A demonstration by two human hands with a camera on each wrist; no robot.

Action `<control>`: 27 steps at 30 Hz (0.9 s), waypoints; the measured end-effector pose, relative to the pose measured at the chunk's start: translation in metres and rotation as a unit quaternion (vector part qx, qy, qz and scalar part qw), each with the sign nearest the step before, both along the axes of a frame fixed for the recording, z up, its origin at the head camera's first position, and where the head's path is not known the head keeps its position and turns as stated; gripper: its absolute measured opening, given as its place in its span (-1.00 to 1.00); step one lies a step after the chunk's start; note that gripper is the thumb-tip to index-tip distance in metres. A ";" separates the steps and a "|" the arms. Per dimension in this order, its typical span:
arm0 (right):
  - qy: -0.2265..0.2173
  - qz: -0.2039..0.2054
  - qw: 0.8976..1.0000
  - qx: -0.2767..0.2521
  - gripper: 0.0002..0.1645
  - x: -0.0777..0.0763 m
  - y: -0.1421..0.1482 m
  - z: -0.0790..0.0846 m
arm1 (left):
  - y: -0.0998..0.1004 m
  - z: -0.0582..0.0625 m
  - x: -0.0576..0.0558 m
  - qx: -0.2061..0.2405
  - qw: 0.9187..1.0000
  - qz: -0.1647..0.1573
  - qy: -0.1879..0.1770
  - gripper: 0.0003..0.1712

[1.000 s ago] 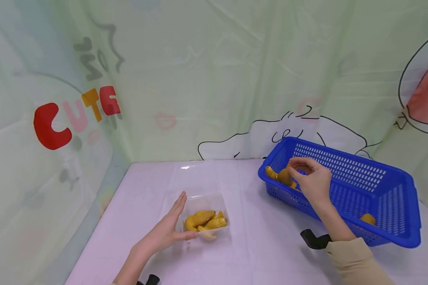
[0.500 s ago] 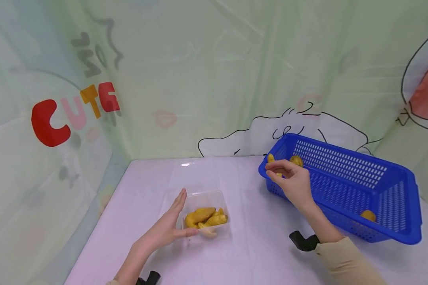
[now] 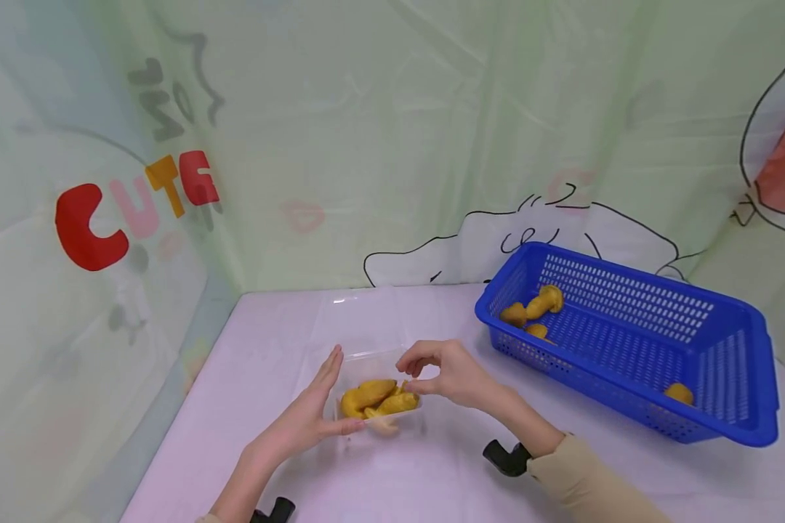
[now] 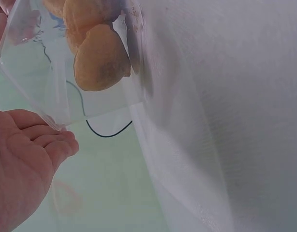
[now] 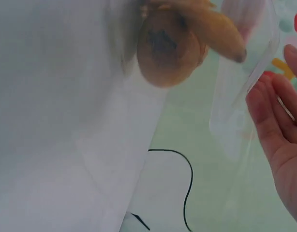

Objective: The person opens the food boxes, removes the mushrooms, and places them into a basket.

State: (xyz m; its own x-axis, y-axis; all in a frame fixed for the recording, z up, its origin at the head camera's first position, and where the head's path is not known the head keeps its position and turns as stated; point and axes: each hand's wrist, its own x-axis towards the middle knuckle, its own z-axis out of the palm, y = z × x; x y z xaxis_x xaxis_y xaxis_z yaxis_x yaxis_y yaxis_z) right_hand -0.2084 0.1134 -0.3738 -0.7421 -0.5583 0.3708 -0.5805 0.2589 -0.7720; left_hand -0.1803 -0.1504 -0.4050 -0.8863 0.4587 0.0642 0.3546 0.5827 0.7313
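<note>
Left hand [image 3: 304,421], fingers straight, touches the clear box [image 3: 366,367] at nine o'clock; right hand [image 3: 450,376], fresh from the basket [image 3: 628,299], bends at two, grip unclear: work shifts boxward.

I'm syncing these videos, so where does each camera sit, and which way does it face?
Head: worn on the head, facing forward and down at a clear container and blue basket; left hand and right hand show.
Left wrist: on that wrist, facing the container; left hand shows.
Right wrist: on that wrist, facing the container; right hand shows.
Shared: both wrist views show the container with yellow-brown pieces inside.
</note>
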 end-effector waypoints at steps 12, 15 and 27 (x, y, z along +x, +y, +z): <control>-0.012 0.047 0.980 0.191 -0.79 0.003 -0.027 0.006 | -0.002 -0.001 0.002 0.008 1.000 0.000 -0.004 0.26; -0.002 0.055 0.969 0.241 -0.85 0.003 -0.034 0.010 | -0.002 -0.003 0.002 0.009 1.000 -0.001 -0.008 0.25; 0.008 0.039 0.978 0.204 -0.80 -0.004 -0.033 0.010 | -0.001 -0.004 -0.001 0.008 1.000 -0.002 0.003 0.26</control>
